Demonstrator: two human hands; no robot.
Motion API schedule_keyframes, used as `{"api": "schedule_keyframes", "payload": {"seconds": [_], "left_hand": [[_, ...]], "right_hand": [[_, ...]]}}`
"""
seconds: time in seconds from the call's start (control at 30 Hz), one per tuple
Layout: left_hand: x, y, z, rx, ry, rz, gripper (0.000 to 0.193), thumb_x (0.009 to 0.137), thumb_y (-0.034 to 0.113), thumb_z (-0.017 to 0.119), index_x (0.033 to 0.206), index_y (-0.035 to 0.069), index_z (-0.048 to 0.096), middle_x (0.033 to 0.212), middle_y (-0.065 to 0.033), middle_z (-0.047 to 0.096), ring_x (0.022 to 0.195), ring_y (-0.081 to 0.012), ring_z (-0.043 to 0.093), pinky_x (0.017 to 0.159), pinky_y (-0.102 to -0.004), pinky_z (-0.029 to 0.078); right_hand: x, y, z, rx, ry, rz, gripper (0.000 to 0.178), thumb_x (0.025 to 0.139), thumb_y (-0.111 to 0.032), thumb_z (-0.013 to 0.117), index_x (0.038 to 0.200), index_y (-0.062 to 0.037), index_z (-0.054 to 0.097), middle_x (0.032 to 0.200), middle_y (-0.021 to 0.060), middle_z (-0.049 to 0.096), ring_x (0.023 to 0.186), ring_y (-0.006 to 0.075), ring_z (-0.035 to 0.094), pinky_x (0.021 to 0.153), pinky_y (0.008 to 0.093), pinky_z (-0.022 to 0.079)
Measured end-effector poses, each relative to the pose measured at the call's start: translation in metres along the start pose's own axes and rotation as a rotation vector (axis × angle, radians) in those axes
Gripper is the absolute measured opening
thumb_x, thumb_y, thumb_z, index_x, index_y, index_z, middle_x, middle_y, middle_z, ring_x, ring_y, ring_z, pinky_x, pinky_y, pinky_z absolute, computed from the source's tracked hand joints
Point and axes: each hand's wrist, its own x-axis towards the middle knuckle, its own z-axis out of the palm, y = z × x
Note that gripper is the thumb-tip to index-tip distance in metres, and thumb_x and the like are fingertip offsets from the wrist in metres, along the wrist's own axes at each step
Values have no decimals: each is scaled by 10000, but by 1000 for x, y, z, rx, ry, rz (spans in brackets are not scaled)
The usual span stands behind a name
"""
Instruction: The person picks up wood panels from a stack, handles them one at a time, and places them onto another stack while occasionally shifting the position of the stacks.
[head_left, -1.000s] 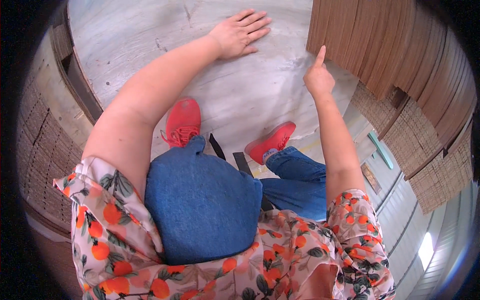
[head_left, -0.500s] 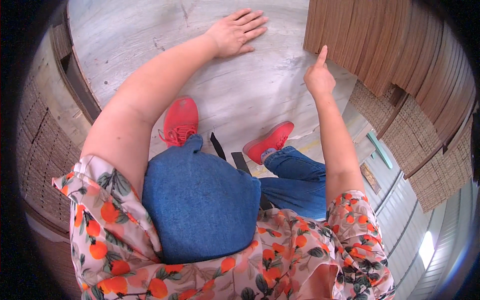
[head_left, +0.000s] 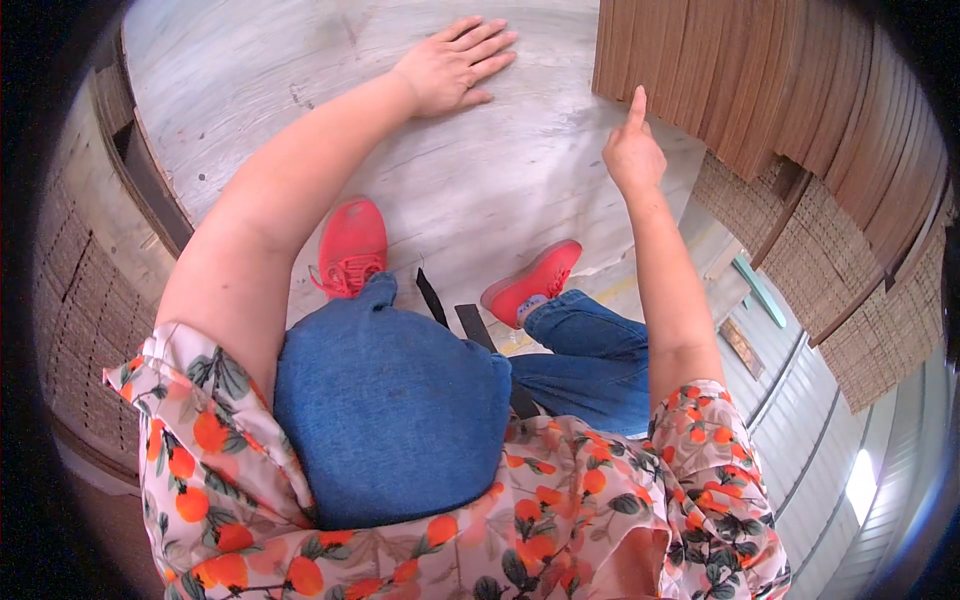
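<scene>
My left hand [head_left: 455, 68] lies palm down with its fingers spread on a pale grey, streaked surface [head_left: 350, 130]. Nothing is in it. On the other side, my right hand [head_left: 634, 152] has its index finger stretched out, the fingertip at the lower edge of a stack of brown cardboard sheets [head_left: 720, 80]. Whether the finger touches the stack I cannot tell. The other fingers are curled and mostly hidden, and no held thing shows.
Corrugated cardboard piles stand at the right [head_left: 830, 260] and left [head_left: 85, 270]. My red shoes [head_left: 352, 240] are below my hands. A pale green strip [head_left: 760, 290] lies at the right, near a ribbed metal wall [head_left: 890, 440].
The whole view has shifted slightly, so both hands and the stack sit a little further left. Both hands keep the same pose and place.
</scene>
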Motion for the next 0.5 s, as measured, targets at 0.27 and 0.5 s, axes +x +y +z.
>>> {"api": "schedule_keyframes", "payload": {"seconds": [0.27,0.5], "left_hand": [[1,0,-3,-3,-25,4,588,927,454,407,1407,126,324,1506,-31,224,1403,-178,146,1156,-360,92],[0,0,-1,17,-36,2,583,942,456,384,1420,134,299,1511,-31,207,1405,-182,138,1155,-355,91]], "right_hand": [[19,12,14,1271,271,320,377,885,-369,593,780,-7,592,664,79,617,573,181,601,504,302,460],[26,0,3,1565,266,541,387,900,-369,580,796,3,596,668,66,608,494,132,539,434,250,407]]}}
